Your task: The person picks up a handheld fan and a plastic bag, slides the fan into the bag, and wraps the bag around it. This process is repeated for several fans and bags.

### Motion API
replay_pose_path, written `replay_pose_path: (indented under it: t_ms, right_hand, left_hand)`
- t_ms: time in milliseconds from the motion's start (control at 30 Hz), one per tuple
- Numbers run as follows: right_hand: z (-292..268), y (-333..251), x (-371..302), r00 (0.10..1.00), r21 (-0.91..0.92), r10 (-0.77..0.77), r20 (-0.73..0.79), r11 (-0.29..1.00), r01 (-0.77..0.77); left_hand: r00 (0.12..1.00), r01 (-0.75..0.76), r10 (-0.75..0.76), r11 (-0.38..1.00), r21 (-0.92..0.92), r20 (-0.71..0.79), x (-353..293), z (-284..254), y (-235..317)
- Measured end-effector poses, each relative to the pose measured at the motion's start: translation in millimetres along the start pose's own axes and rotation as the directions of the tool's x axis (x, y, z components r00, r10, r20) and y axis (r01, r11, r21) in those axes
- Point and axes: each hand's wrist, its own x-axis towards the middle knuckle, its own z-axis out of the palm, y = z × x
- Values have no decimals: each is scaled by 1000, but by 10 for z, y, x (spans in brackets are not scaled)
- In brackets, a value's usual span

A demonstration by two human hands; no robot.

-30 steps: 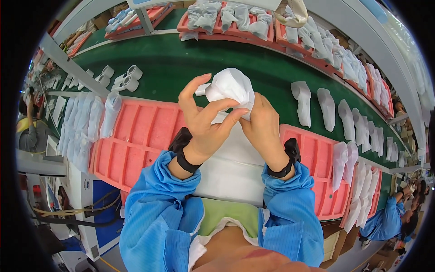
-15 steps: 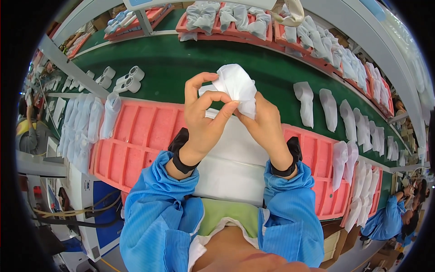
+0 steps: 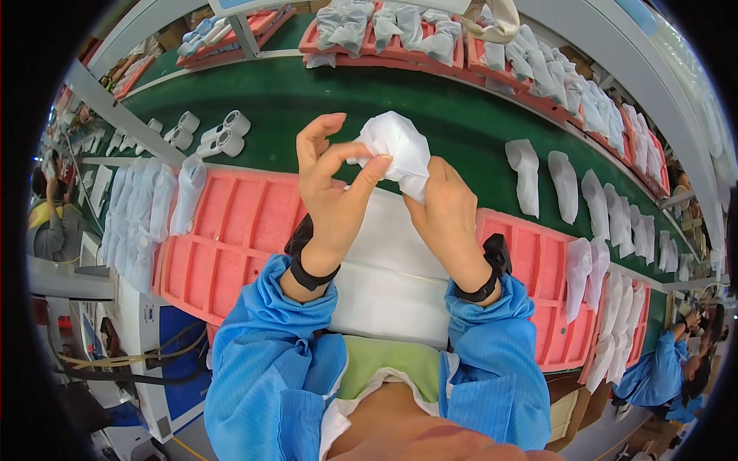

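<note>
- The left hand [image 3: 334, 180] has thumb and forefinger pinched together on the left side of a white bag [image 3: 396, 146]; a light pinch should suit such thin stuff.
- The right hand [image 3: 446, 203] is clamped on the bag's lower right; keeping that side firm would let the left fingers work the folds.
- The bag is held up over the near edge of the green belt [image 3: 307, 92], midway between the left pink tray [image 3: 246, 215] and right pink tray [image 3: 523, 246]. What it contains is hidden, so feeling for hard edges seems wise.
- Below the wrists lies a white stack [image 3: 392, 284]; best not to snag it.
- Toward the belt's near edge, bare white parts [image 3: 227, 138] stand left and wrapped pieces [image 3: 524, 177] lie right; elbows tucked in should avoid both.
</note>
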Motion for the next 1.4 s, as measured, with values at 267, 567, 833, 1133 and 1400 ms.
replay_pose_path:
  t_ms: [267,567,833,1133,1400]
  right_hand:
    - [-28,162,1,995,246,59,80,966,-77]
    - [62,1117,268,935,108,301,186,940,-324]
    - [605,1935,86,951,-545,235,-203,779,-309]
    - [952,1777,252,886,338,268,380,851,-402]
    - [657,1468,235,964,329,164,210,917,-227]
  left_hand:
    - [1000,8,-8,1000,-13,19,47,-30,-61]
    - [949,114,-116,993,25,293,-3,147,-488]
    - [649,-64,-86,984,166,756,-940,676,-244]
    - [684,-221,24,959,175,729,-1069,765,-333]
    - [681,-102,-67,977,185,729,-1006,749,-348]
